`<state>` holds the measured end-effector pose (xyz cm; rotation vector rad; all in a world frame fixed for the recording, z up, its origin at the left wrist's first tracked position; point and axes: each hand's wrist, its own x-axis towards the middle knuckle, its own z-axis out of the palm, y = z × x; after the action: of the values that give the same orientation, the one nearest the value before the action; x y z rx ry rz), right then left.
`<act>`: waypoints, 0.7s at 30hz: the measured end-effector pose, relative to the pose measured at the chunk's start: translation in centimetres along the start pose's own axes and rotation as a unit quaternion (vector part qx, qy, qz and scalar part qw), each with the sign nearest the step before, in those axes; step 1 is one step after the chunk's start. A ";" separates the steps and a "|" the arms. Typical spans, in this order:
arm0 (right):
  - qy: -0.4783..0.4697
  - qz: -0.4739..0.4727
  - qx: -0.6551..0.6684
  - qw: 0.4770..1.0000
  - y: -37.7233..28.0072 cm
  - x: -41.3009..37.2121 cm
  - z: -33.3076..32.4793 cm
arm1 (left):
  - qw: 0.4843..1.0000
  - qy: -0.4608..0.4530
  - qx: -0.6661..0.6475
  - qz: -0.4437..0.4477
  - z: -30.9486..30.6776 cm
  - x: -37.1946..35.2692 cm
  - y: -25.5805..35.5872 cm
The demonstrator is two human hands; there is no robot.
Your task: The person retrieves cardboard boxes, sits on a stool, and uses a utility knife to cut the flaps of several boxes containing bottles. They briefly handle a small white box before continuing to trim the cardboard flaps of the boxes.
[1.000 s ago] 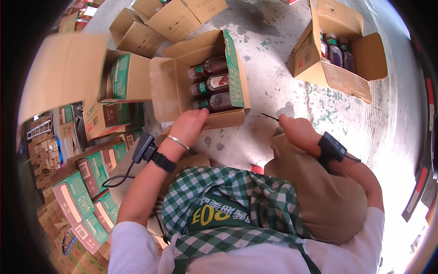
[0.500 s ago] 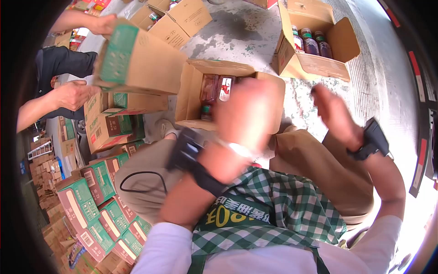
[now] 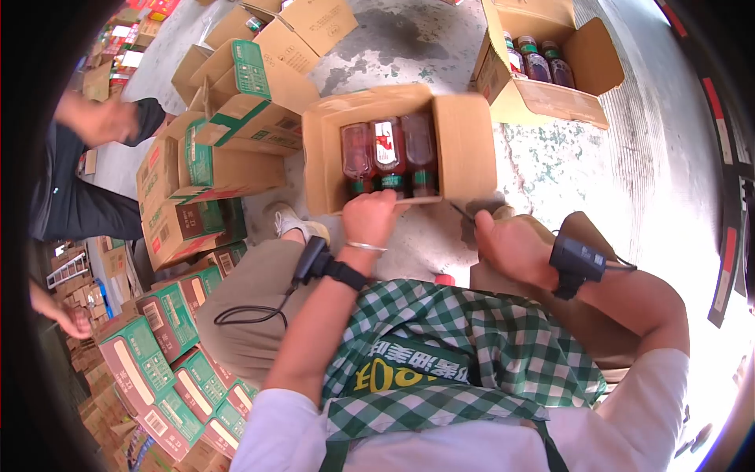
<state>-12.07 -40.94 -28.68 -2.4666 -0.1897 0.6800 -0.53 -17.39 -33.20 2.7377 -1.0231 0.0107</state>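
Three dark bottles (image 3: 387, 157) | open brown carton (image 3: 464, 149) | left hand (image 3: 370, 216) at rim

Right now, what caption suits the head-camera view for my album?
Left hand grips the near edge of an open carton of three bottles; right hand holds a thin dark tool.

A stained, patchy concrete floor (image 3: 550, 169) is seen right of the stacked green cartons (image 3: 149, 370), lit by hard sunlight. Beyond the cartons, brown boxes (image 3: 326, 23) are piled.
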 end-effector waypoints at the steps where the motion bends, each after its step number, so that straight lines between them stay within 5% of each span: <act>1: -0.001 -0.004 -0.019 1.000 -0.2 0.0 -2.0 | 0.998 0.014 -0.012 -0.066 0.3 0.6 1.5; 5: -0.015 -0.023 -0.121 0.992 2.9 0.3 -6.2 | 0.994 0.042 -0.023 -0.094 1.1 3.1 3.8; 21: 0.063 -0.070 -0.082 0.992 5.2 1.7 -6.3 | 0.998 0.021 -0.015 -0.065 -0.9 2.8 5.5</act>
<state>-7.50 -47.82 -27.80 -2.6129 -0.3787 0.4629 -1.93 -23.05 -30.96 2.7585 -0.8274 0.0306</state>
